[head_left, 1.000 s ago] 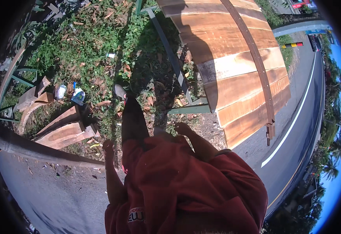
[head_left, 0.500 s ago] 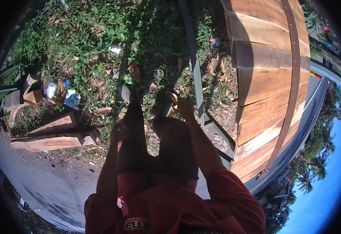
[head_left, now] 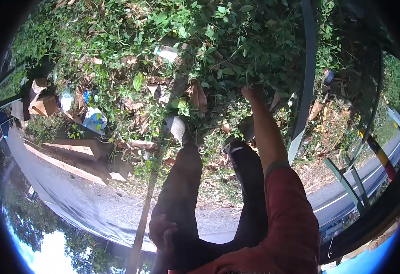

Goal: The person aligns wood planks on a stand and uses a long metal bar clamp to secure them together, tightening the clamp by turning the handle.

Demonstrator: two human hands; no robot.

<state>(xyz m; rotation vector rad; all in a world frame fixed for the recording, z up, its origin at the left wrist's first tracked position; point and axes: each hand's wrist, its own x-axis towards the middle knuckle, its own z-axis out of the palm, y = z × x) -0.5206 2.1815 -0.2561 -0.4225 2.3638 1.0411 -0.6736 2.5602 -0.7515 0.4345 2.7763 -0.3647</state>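
At the weeds, the right hand extends farther forward than before; finger state cannot be determined. The left hand is beside the thigh, fingers loosely parted.

Up on this person's head, the left-side camera peers steeply down, close over the red sleeve and dark trousers, toward leafy ground. Its wide fisheye catches left hand and right hand, with road and sky bending round the rim.

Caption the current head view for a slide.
Right hand stretched out toward green plants, left hand near the dark trousers.
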